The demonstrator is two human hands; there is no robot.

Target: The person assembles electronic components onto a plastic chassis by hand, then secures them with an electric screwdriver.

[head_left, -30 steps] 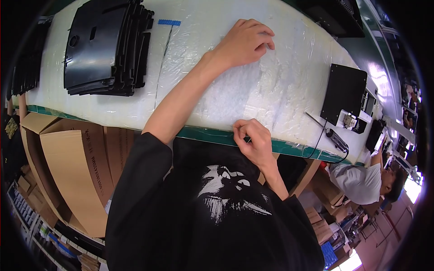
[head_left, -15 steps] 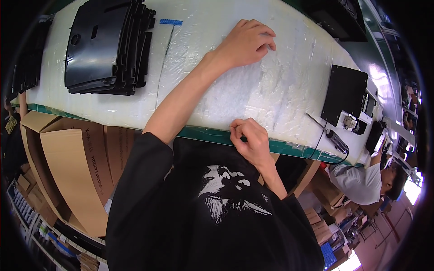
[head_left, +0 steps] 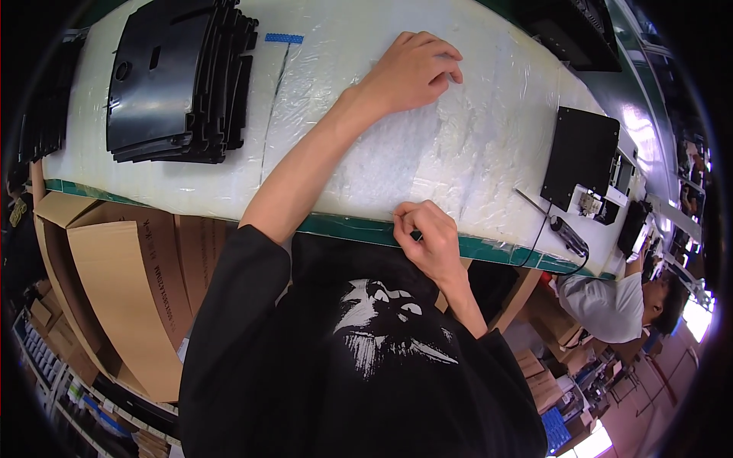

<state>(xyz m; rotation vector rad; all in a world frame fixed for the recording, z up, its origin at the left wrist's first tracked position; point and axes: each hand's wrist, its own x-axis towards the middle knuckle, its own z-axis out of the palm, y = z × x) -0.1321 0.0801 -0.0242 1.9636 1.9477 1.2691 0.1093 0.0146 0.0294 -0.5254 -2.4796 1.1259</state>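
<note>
The left hand (head_left: 412, 72) lies on the clear plastic sheet (head_left: 458, 145) that covers the white table (head_left: 153, 187). Its fingers are curled and press on the film near the far side, but I cannot tell if they pinch it or only hold it down. The right hand (head_left: 427, 240) is at the near edge of the table, on the green border (head_left: 351, 229). Its thumb and fingers are closed together on something very thin, probably the edge of the sheet or a small strip; it is too small to say which.

The film looks thin, shiny and wrinkled, so I think it can tear or stretch if the right hand pulls hard while the left hand keeps it fixed. It can also fold and stick to itself, and then the wrinkles stay. A pull to the right could drag the black flat panel (head_left: 584, 153) or the small tool with a cable (head_left: 569, 237) near the edge.

To the left there is a stack of black plastic covers (head_left: 175, 84), hard, smooth and slightly curved, with a round hole. A small blue strip (head_left: 284, 38) lies beside it. Brown cardboard boxes (head_left: 114, 290) stand below the table.
</note>
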